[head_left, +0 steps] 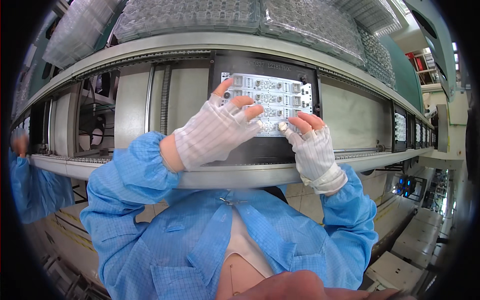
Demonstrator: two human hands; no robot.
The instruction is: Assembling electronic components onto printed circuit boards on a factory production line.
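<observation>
A white circuit board panel [270, 98] with rows of small components lies in a black carrier plate [250, 156] on the conveyor in front of me. My left hand [212, 125], in a striped white glove with bare fingertips, reaches over the panel's left side. Its fingers are spread, the index stretched to the upper left corner and the covered thumb at the lower edge. At the lower right corner is my right hand [312, 145], gloved the same way, fingers bent and apart, its covered thumb near the lower row. I make out nothing held in either hand.
Metal rails [230, 178] border the conveyor near and far. Stacked clear plastic trays [190, 20] stand beyond the far rail. More carriers with boards [400, 127] sit farther right. At the far left, another person's blue sleeve [37, 187] shows beside the line.
</observation>
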